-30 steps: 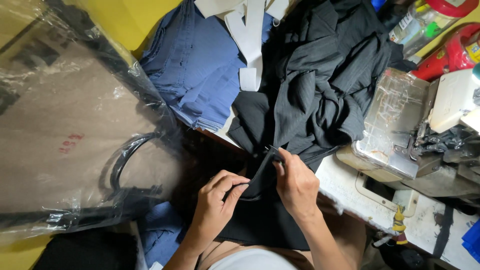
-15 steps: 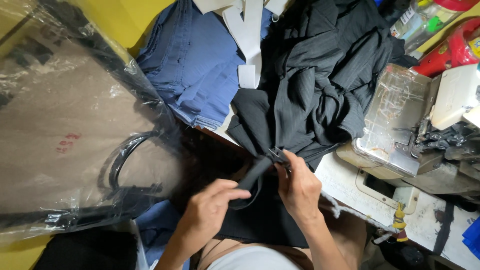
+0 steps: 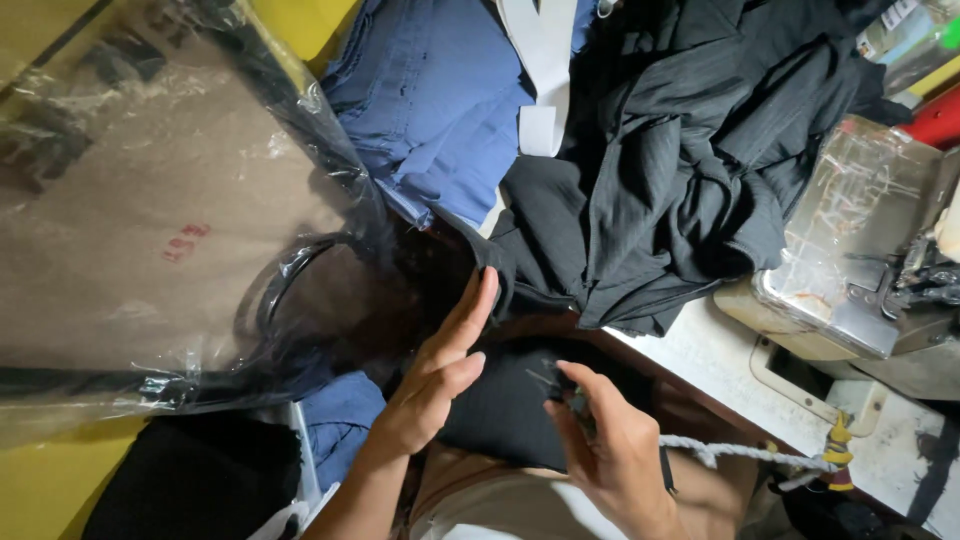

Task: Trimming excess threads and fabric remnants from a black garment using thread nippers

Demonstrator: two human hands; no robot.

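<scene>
Lying under left hand (image 3: 440, 375), beside right hand (image 3: 610, 450): black cloth (image 3: 500, 410).

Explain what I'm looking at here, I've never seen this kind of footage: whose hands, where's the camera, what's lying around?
There is no machine arm here: the one view comes from a camera worn on a person's head, looking down at their own bare hands. The left hand is open, fingers stretched toward a heap of black fabric. The right hand is curled around a small dark piece I cannot identify. Blue fabric lies beyond, with a white strip across it. On the left sits a clear plastic bag over something brown. At right is a sewing machine on a white table.
</scene>
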